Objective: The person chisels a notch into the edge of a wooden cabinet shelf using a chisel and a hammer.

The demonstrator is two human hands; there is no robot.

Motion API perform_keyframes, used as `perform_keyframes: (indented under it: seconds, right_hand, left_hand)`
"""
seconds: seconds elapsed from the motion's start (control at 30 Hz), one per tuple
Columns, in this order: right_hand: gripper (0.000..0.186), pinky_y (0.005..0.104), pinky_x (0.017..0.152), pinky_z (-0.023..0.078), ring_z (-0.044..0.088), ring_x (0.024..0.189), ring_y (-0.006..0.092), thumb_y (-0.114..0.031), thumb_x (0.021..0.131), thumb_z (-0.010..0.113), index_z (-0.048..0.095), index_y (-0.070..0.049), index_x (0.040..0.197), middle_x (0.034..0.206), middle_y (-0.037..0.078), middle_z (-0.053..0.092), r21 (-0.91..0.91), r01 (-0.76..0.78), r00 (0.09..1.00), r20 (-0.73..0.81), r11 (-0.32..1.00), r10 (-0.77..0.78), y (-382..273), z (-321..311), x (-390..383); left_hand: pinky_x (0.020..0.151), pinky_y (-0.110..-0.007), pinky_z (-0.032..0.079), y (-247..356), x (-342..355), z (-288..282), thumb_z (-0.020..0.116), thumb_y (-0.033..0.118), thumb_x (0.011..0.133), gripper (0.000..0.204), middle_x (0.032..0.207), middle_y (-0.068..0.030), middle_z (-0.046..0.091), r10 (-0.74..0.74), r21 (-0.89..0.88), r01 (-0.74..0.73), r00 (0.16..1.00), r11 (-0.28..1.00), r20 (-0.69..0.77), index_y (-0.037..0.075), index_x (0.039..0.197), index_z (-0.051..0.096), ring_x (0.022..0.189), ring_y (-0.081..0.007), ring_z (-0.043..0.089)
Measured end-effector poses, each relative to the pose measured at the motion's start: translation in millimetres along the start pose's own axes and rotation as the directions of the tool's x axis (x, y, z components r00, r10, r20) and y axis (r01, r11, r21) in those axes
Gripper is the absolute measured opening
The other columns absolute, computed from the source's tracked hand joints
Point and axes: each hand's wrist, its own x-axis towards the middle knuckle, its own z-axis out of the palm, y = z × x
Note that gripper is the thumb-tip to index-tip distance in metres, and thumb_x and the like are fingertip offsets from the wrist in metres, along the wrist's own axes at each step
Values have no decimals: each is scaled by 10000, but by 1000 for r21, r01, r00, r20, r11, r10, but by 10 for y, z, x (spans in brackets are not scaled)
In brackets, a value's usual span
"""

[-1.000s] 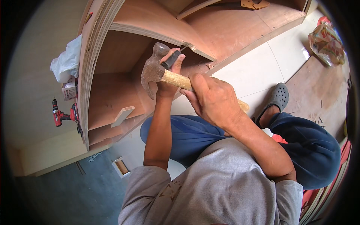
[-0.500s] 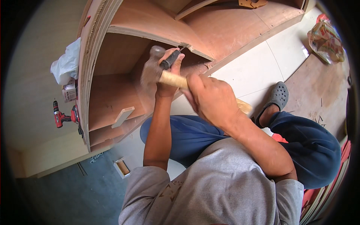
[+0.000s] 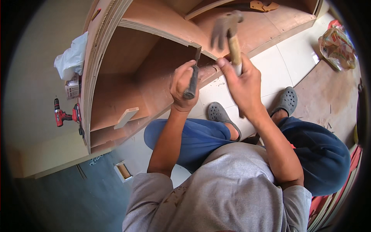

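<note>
My left hand (image 3: pixel 182 86) is closed on the dark handle of a chisel (image 3: pixel 193 82). The chisel's blade points away from me and meets the plywood shelf edge (image 3: pixel 166 36) beside a small notch. My right hand (image 3: pixel 245 83) grips the wooden handle of a claw hammer (image 3: pixel 234 45). The hammer's metal head is raised over the cabinet's front panel, apart from the chisel and blurred by motion. Wood chips lie near the cabinet's lower edge.
The plywood cabinet (image 3: pixel 106 69) fills the far left. A red cordless drill (image 3: pixel 65 114), a white plastic bag (image 3: pixel 71 58) and a small box (image 3: pixel 72 88) are at its left side. An orange tool (image 3: pixel 264 5) lies on a far panel. At right a plastic bag (image 3: pixel 338 46) sits by a brown board (image 3: pixel 324 92).
The hammer has swung up and to the right, away from the chisel. My left hand and the chisel have shifted right and nearer, and the chisel has turned more upright in view.
</note>
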Motion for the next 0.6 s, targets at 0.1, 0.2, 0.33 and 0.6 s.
perform_keyframes:
  seconds: [0.1, 0.2, 0.33, 0.6]
  right_hand:
    - [316, 279, 426, 452, 566, 495, 105, -309, 945, 735, 632, -21, 1023, 704, 40, 610, 408, -463, 886, 239, 787, 397, 203, -10, -50]
    - [223, 209, 399, 405, 528, 482, 55, -247, 964, 711, 638, -43, 1018, 752, 18, 630, 670, -626, 772, 462, 399, 436, 189, 37, -141]
    - [138, 198, 394, 400, 506, 474, 40, -162, 967, 688, 637, -45, 1020, 747, 11, 629, 626, -634, 768, 580, 453, 272, 400, -15, -109]
    - [185, 214, 428, 377, 498, 488, 50, -174, 903, 744, 628, -34, 934, 707, 36, 660, 284, -406, 871, 408, 868, 274, 503, -78, -121]
  left_hand:
    - [816, -401, 601, 135, -36, 69, 795, 54, 858, 411, 1121, -225, 690, 106, 6, -106, 993, 994, -42, 24, 1175, 535, 944, -341, 720]
    - [809, -425, 606, 381, -102, 119, 757, 13, 824, 445, 1204, -231, 653, 171, -98, -166, 984, 981, 45, 38, 1221, 558, 987, -382, 704]
    - [1005, -464, 519, 629, -217, -6, 745, 4, 810, 488, 1356, -248, 566, 97, -80, -84, 980, 993, 175, 40, 1262, 565, 1198, -407, 614]
    - [1139, -426, 406, 800, -273, -308, 494, 312, 1080, 563, 1478, -226, 493, -641, -446, 847, 517, 289, 567, -28, 1513, 379, 1347, -321, 506]
